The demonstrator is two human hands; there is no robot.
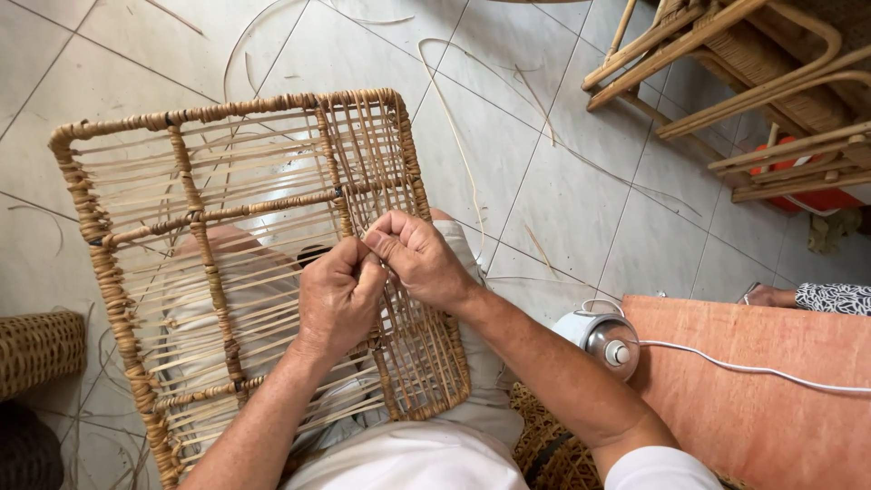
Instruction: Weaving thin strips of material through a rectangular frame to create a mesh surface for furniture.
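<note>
Seen from the head camera: a rattan frame panel propped across the lap, long axis running roughly from 11 o'clock down to 5 o'clock, wrapped rim all round and thin cane strands strung between its crossbars. At picture centre, left hand closed into a loose fist, thumb pressed against the forefinger, apparently pinching a thin cane strand at the woven right-hand section of the panel; just what lies inside the fist cannot be told. Right hand touching it from 2 o'clock, fingers curled shut and knuckles up, pinching at the same spot. Both hands equally near the strand, meeting over it just below the middle crossbar; strand axis there running with the weave, toward 12 o'clock. Off at 3 o'clock, a white and metal canister with a white cord lying on an orange board. At 1 o'clock, rattan chair frames. Loose cane offcuts scattered on the tiled floor. At 9 o'clock, a woven basket.
</note>
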